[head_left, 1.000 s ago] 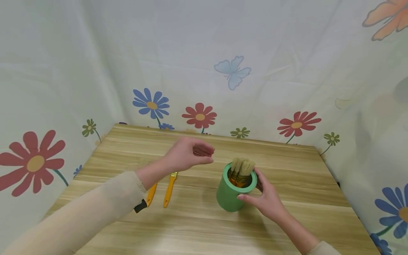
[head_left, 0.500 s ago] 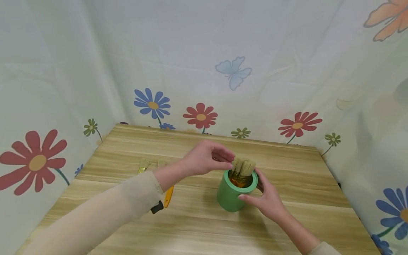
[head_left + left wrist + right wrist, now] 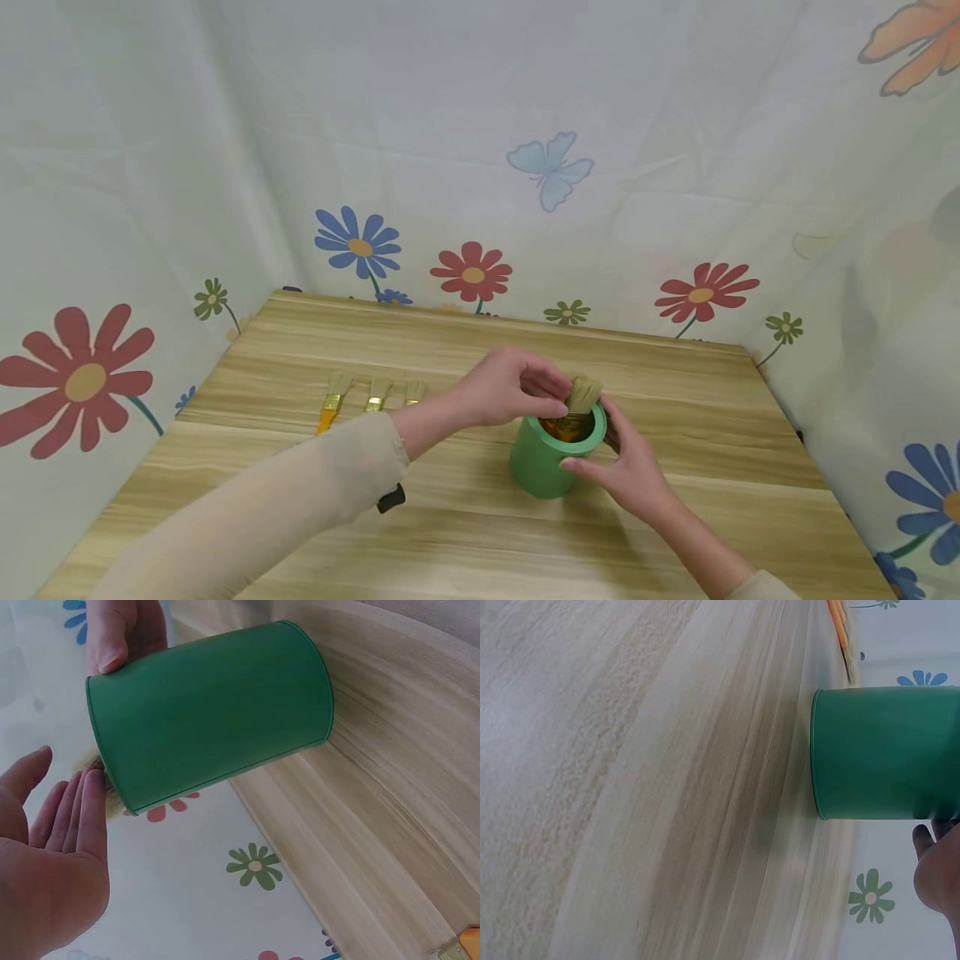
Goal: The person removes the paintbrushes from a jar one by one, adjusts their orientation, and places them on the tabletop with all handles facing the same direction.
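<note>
We see the green can appearing to stand upright on the worktop, toward the right side and within easy reach of both arms. Our right hand grips it at the rim, thumb on the near side and fingers round the right side; we judge that this hold steadies the can and leaves its mouth free.

Inside, at least one brush stands handle down, bristles above the rim; we cannot count the rest, because our left hand covers part of the opening. Kept that way up, the bristles probably escape being crushed and stay simple to reach.

The left hand hovers at the bristles with thumb and fingers parted, the fingers nearly straight in the left wrist view. We cannot tell whether the tips touch the bristles, but nothing is pinched.

To the left, three brushes lie in a row, apart from one another, bristles toward the far edge. Our left sleeve hides much of their handles. The spacing seems meant to keep each one separate.
</note>
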Available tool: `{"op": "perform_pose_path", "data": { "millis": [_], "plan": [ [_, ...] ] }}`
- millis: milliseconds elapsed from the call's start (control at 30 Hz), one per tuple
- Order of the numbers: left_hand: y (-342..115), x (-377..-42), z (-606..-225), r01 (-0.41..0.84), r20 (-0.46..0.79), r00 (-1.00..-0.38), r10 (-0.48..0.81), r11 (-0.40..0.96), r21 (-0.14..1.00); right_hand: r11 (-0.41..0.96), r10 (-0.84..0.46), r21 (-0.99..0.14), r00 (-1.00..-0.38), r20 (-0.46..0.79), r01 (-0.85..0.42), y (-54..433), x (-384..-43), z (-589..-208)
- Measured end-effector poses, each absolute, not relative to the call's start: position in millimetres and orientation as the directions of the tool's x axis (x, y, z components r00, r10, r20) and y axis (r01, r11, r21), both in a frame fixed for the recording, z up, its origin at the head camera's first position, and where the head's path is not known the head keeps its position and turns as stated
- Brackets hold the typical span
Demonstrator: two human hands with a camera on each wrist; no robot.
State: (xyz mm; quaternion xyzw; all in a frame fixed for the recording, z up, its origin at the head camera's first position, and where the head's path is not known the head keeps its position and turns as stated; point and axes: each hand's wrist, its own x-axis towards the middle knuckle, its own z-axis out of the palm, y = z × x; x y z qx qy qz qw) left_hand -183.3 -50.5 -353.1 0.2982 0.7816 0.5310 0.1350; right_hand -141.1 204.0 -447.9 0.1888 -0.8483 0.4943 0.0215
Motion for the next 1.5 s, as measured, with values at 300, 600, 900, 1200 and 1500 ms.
{"op": "perform_pose_path", "data": {
  "millis": [300, 600, 900, 1200, 1500],
  "plan": [
    [-47.2, -185.8, -357.5, 0.277, 0.075, -0.805, 0.589, 0.26, 0.925, 0.43, -0.302, -0.833, -0.925, 0.231, -0.349, 204.0, -141.4, -447.6],
    [-39.0, -184.8, -358.1, 0.263, 0.067, -0.814, 0.577, 0.263, 0.928, 0.431, -0.306, -0.826, -0.92, 0.244, -0.362, 204.3, -141.6, -447.9],
    [-31.6, -185.1, -359.6, 0.275, 0.074, -0.817, 0.572, 0.274, 0.921, 0.429, -0.305, -0.823, -0.917, 0.256, -0.372, 204.6, -142.2, -449.3],
    [-23.1, -181.5, -360.5, 0.341, 0.136, -0.827, 0.546, 0.295, 0.893, 0.428, -0.309, -0.824, -0.917, 0.252, -0.371, 204.4, -141.6, -449.3],
    [-12.3, -175.5, -357.5, 0.402, 0.183, -0.857, 0.481, 0.404, 0.822, 0.432, -0.309, -0.825, -0.919, 0.244, -0.364, 204.9, -141.2, -449.5]
  ]
}}
